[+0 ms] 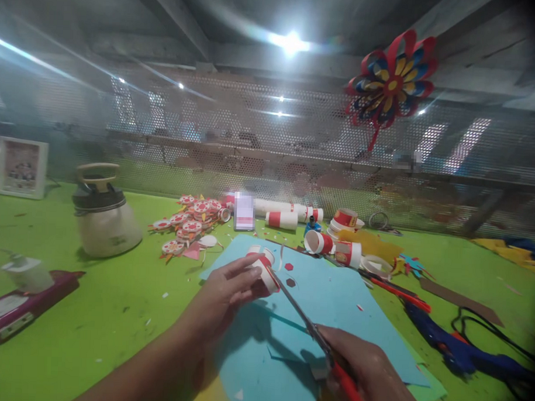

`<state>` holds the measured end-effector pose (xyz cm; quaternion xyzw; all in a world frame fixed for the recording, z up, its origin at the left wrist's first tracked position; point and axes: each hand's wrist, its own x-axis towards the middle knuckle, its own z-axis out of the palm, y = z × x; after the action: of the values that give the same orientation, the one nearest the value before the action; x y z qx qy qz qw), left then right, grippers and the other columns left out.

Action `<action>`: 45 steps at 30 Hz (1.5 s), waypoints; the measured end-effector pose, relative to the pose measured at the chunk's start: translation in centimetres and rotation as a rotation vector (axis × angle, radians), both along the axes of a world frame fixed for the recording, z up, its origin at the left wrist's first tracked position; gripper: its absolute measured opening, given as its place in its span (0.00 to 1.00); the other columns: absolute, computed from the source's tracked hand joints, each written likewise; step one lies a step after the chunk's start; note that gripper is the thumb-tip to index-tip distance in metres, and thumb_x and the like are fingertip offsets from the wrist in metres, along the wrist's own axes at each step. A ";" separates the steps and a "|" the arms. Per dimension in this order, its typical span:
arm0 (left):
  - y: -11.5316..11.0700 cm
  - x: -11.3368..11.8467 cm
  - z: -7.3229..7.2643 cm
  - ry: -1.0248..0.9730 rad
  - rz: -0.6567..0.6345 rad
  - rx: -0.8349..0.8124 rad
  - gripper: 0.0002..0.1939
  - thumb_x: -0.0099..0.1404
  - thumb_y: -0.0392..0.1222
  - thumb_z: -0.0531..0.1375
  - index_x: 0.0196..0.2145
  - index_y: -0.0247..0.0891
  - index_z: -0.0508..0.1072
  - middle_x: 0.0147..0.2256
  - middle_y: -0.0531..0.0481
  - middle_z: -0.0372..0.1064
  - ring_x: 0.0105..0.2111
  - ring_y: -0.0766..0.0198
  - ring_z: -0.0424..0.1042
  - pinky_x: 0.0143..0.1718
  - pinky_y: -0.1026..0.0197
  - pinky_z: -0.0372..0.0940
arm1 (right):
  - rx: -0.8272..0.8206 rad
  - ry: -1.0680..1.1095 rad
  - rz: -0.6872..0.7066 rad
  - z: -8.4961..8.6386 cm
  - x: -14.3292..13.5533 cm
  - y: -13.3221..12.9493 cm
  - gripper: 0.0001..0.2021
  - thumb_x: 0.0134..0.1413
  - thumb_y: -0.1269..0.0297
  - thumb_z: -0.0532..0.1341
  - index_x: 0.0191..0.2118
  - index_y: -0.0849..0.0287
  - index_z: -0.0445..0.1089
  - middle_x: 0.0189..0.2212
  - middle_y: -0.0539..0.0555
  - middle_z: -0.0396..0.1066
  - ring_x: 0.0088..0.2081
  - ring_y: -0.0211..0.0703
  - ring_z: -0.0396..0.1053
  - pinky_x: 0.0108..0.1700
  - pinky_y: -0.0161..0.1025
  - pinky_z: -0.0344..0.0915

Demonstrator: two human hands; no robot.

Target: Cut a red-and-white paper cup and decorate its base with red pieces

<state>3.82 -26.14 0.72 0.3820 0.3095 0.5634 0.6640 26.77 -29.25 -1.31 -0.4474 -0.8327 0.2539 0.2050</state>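
Paper cup (268, 275) | pinched, thumb to fingers, left hand (229, 290) | right hand (365, 365) clasps scissors (299, 310)

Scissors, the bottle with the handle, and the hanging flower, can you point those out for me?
Scissors (310, 326): head view, on the metal blades, near the red handles.
Bottle (107, 230): head view, on its pale body.
Flower (393, 85): head view, on its red center.

Paper sheets (334, 290) lie centrally on my worktable (127, 301), paper cups (282, 220) behind.
Left of the sheets stands a lidded jug (106, 221), a power strip (27, 309) before it; a glue gun (459, 344) lies right.
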 end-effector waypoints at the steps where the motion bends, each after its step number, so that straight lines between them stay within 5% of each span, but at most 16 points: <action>1: 0.0 0.0 -0.1 0.012 0.008 -0.008 0.19 0.58 0.41 0.65 0.46 0.32 0.74 0.43 0.36 0.75 0.43 0.51 0.74 0.49 0.52 0.64 | -0.010 -0.001 -0.010 0.1 0.0 0.0 0.12 0.56 0.63 0.52 0.42 0.56 0.69 0.33 0.52 0.73 0.34 0.45 0.68 0.37 0.38 0.64; 31: -0.2 0.5 -0.1 0.026 0.075 0.033 0.17 0.55 0.41 0.67 0.42 0.33 0.77 0.40 0.36 0.76 0.41 0.50 0.74 0.44 0.52 0.66 | 0.028 -0.058 -0.049 -0.4 0.1 -0.3 0.16 0.57 0.65 0.55 0.51 0.52 0.67 0.40 0.55 0.74 0.40 0.49 0.70 0.43 0.41 0.66; 45: -0.2 0.3 -0.2 0.055 0.030 0.057 0.19 0.57 0.41 0.65 0.47 0.31 0.75 0.45 0.34 0.74 0.43 0.47 0.73 0.47 0.49 0.65 | 0.114 -0.052 -0.076 0.1 0.0 -0.6 0.11 0.54 0.65 0.57 0.43 0.54 0.71 0.32 0.52 0.75 0.33 0.46 0.70 0.36 0.38 0.67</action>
<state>4.10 -26.30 0.49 0.4114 0.3172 0.5712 0.6355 26.80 -29.80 -1.23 -0.4727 -0.8332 0.1866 0.2178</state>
